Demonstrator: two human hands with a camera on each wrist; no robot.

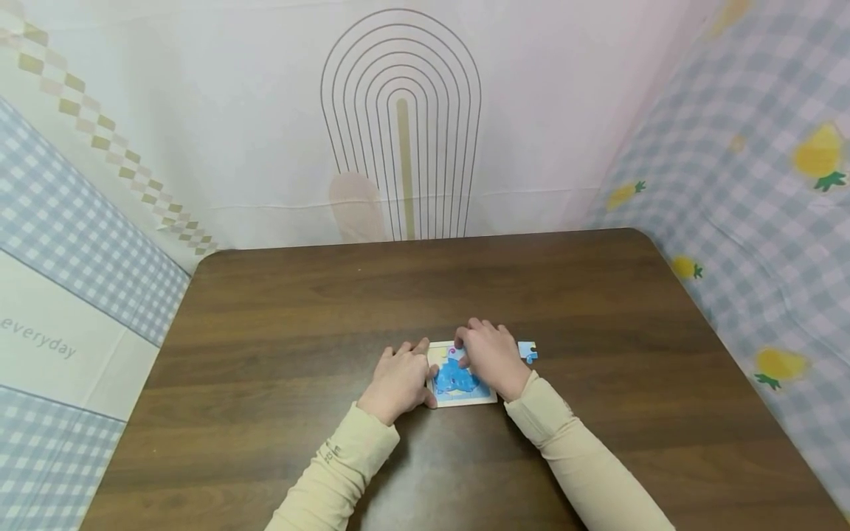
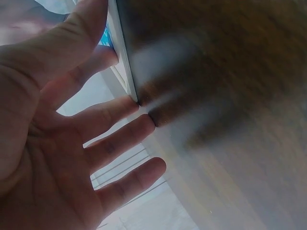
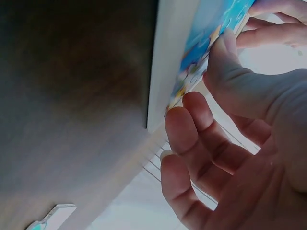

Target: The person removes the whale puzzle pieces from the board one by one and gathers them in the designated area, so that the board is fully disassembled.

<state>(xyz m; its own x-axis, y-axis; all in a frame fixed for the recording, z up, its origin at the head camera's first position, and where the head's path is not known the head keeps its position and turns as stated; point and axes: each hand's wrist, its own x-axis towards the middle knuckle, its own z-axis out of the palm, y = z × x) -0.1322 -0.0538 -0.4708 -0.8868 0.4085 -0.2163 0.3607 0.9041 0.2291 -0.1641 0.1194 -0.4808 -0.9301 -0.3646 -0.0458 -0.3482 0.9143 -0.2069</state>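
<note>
A small jigsaw puzzle (image 1: pixel 454 380) with a blue picture lies in a pale-framed tray (image 1: pixel 465 403) on the wooden table. My left hand (image 1: pixel 396 377) steadies the tray's left side, fingers fairly straight; in the left wrist view, fingertips (image 2: pixel 128 101) touch the frame's edge. Over the tray's upper right, my right hand (image 1: pixel 493 354) bends its thumb and index finger about a pale puzzle piece (image 1: pixel 453 352) with a pink swirl. The right wrist view has the thumb (image 3: pixel 225 45) against the picture and the other fingers curled; the grip itself is partly hidden.
One loose light-blue puzzle piece (image 1: pixel 527 349) lies right of the tray, close to the right hand. The brown table (image 1: pixel 285 317) ends at a white patterned cloth (image 1: pixel 265 125) behind, with checked cloth (image 1: pixel 764 243) hanging along the right.
</note>
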